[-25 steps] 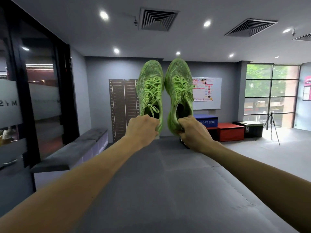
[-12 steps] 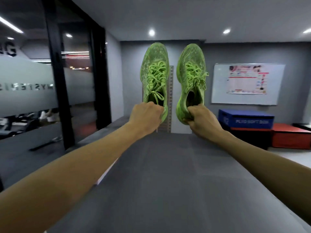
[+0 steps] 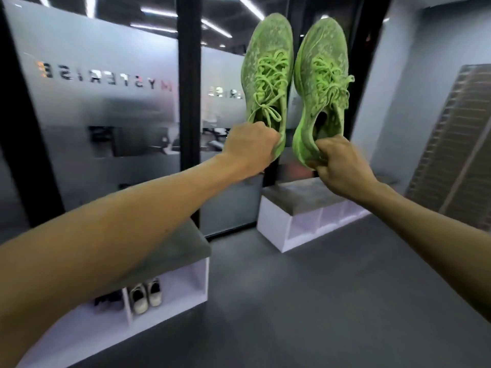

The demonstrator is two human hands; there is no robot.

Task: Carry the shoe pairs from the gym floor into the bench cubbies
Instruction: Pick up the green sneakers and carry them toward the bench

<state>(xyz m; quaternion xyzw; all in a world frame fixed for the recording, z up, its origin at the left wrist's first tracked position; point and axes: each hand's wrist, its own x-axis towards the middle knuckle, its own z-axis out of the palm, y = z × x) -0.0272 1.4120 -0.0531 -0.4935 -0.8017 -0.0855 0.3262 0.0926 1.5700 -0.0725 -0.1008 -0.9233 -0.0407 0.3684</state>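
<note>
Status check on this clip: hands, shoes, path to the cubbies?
Left hand grips left green shoe at heel; right hand grips right green shoe. Near bench already holds white pair. Floor to far bench shows nothing blocking.

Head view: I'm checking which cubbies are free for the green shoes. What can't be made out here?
- Near white cubby bench: the left forearm covers its left compartments; something dark beside the pale shoe pair is too blurred to identify.
- Far white cubby bench: motion blur hides the contents of its compartments.
</note>
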